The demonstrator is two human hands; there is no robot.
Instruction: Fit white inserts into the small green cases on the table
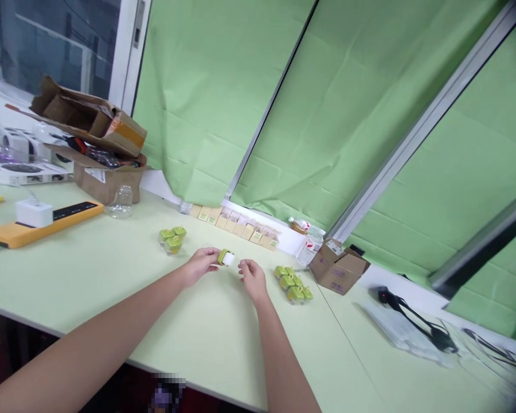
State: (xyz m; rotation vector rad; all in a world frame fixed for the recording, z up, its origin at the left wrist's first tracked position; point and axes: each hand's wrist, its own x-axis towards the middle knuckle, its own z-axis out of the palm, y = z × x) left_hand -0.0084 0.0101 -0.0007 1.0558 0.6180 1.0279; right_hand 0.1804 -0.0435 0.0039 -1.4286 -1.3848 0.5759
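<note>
My left hand point(201, 266) pinches a small green-lidded container point(226, 258) between thumb and fingers, tilted so that its whitish body faces right. Just to the right, apart from the container, is my right hand point(253, 277), its fingers curled together. Whether something tiny is between those fingertips is hidden. A group of similar green-lidded clear containers point(172, 240) stands beyond my left hand. To the right of my right hand is a larger cluster of the same containers point(292, 284), with pale loops on their lids.
A row of small tan boxes point(236, 224) lines the back edge. At left are an orange power strip point(77, 213), a clear jar point(121, 202) and stacked cardboard boxes point(107, 178). A water bottle point(310, 248), an open carton point(339, 267) and black cables point(417, 321) lie right.
</note>
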